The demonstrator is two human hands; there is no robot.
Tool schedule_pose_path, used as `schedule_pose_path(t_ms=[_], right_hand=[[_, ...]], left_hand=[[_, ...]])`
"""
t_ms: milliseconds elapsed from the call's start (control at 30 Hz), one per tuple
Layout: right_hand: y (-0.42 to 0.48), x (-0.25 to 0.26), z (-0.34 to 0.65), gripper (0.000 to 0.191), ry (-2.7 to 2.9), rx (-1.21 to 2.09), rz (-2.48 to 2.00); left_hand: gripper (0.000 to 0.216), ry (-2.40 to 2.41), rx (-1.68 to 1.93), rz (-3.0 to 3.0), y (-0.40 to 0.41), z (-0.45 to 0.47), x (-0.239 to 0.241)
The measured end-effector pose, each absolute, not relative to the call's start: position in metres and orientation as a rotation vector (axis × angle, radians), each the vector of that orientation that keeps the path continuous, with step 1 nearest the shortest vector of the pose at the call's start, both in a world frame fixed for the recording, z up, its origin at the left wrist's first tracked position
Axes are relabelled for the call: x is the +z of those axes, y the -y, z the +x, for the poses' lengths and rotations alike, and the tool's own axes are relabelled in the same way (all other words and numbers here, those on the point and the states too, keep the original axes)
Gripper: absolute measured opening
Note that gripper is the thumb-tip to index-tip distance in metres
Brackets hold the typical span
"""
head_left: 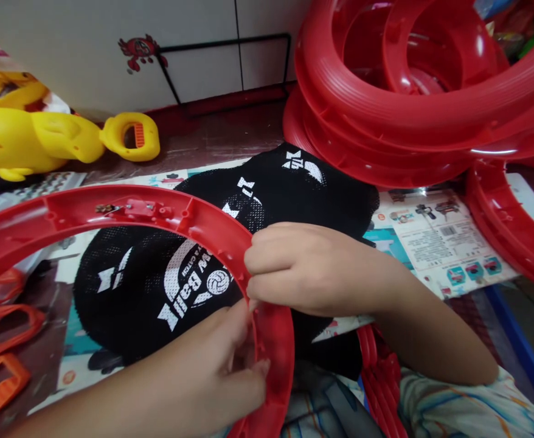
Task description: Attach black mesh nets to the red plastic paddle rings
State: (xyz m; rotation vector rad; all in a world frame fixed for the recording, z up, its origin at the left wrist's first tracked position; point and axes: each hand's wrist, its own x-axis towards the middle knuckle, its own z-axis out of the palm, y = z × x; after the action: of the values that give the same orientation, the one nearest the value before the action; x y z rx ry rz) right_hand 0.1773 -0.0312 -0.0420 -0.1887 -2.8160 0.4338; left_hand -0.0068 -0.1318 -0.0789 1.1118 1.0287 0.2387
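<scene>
A large red plastic ring is held tilted in front of me, its hollow ribbed side facing up. My left hand reaches in from the lower left, thumb and fingers closed on the ring's inner edge. Just above it, my right hand lies across the ring with curled fingers pressed on the rim. Whether a small part is under its fingertips is hidden. A small fitting with metal pieces sits in the ring's channel. Beneath the ring lie black mesh fabric pieces with white "Ball" lettering.
Several red rings are piled at the back right. Yellow plastic toys stand at the back left, and orange frames lie at the left. Printed cardboard is under the fabric. A black wire stand leans by the tiled wall.
</scene>
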Motion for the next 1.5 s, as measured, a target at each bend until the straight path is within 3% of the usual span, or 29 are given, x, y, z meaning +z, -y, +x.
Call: schedule_pose_path(t_ms=[267, 400, 633, 900, 1200, 1500], right_hand=[[0.028, -0.041, 0.176, 0.028, 2.864, 0.624, -0.307], [0.027, -0.037, 0.176, 0.026, 2.923, 0.696, -0.381], [0.032, -0.034, 0.173, 0.027, 2.963, 0.659, -0.528], [0.027, -0.042, 0.176, 0.02, 2.761, 0.652, -0.464], [0.029, -0.043, 0.176, 0.019, 2.614, 0.837, -0.313], [0.033, -0.046, 0.167, 0.016, 2.497, 0.92, -0.595]], left_hand=[[0.04, -1.043, 0.213, 1.017, 0.128, -0.001, -0.073], [0.045, -0.974, 0.21, 0.877, 0.126, 0.005, -0.067], [0.023, -1.034, 0.57, 0.68, 0.121, 0.014, -0.076], [0.031, -1.28, 0.748, 0.897, 0.121, 0.014, -0.082], [0.026, -1.183, 0.401, 1.109, 0.126, 0.002, -0.081], [0.036, -1.068, 0.411, 1.066, 0.128, -0.002, -0.078]])
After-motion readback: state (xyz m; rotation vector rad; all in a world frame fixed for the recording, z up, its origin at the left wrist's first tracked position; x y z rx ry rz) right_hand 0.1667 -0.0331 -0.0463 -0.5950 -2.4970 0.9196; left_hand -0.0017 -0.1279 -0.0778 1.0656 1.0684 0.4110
